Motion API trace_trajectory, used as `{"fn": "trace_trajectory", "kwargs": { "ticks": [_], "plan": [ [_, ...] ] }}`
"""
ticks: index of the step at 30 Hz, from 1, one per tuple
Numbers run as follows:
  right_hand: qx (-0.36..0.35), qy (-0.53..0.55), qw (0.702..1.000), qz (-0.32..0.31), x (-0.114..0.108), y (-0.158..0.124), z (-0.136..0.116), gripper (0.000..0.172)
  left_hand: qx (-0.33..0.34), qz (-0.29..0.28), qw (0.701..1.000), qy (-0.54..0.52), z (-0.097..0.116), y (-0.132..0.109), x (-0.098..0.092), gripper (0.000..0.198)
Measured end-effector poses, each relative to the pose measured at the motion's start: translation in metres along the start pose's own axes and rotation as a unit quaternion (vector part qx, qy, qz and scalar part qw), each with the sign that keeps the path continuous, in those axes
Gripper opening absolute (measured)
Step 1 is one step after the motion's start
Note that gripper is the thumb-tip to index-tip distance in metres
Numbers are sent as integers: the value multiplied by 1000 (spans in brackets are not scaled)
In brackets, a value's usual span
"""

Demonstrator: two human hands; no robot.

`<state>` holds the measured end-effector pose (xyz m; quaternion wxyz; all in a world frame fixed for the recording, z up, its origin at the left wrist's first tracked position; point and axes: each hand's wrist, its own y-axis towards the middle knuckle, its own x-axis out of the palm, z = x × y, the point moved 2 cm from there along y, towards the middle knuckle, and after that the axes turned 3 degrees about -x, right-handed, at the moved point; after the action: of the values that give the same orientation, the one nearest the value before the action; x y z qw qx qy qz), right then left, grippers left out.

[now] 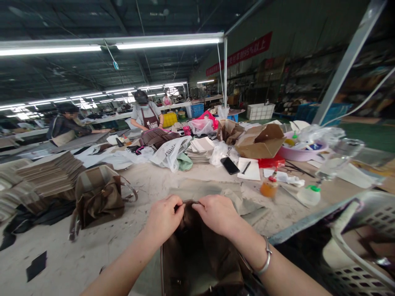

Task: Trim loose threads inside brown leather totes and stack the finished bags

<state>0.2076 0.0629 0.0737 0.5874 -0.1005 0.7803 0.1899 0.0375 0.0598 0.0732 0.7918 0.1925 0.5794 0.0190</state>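
Scuffed table (92,257), far side cluttered, strip lights (169,42) above. Left hand (164,216), right hand (220,213): fingers clamped on open bag (224,257). Phone (230,165), pad (253,172) lie beyond.

The bag (217,257) is matt cloth, the bracelet (268,258) shiny metal.
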Motion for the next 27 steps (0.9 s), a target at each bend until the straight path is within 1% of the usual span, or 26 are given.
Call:
{"fn": "trace_trajectory", "kwargs": {
  "ticks": [4, 5, 8, 11, 14, 20, 22, 24, 27],
  "plan": [
    [-44, 52, 998, 3, -2, -2, 5, 46, 13, -9, 999, -36, 0, 1, 0, 12],
    [-51, 60, 997, 6, -2, -2, 5, 44, 15, -9, 999, -43, 0, 2, 0, 12],
    [-59, 67, 996, 11, -2, 4, 3, 31, 21, -8, 998, -55, 0, 3, 0, 12],
    [-81, 67, 994, 12, -1, 13, 1, 26, 33, -9, 998, -62, -1, 4, 0, 12],
    [-101, 51, 993, 14, -2, 20, -2, 25, 32, -9, 996, -77, -3, 4, -1, 12],
    [-105, -1, 994, -3, -5, 24, -8, 26, 12, -2, 990, -139, -10, 3, -1, 7],
    [-105, -19, 994, 0, -6, 24, -10, 27, 2, -3, 991, -132, -12, 2, -2, 4],
    [-104, -32, 994, 10, -4, 24, -11, 27, -5, -9, 993, -117, -13, 2, -2, 6],
    [-115, -39, 992, 29, -1, 22, -10, 27, 2, -20, 995, -101, -10, 3, -1, 7]
  ]
}}
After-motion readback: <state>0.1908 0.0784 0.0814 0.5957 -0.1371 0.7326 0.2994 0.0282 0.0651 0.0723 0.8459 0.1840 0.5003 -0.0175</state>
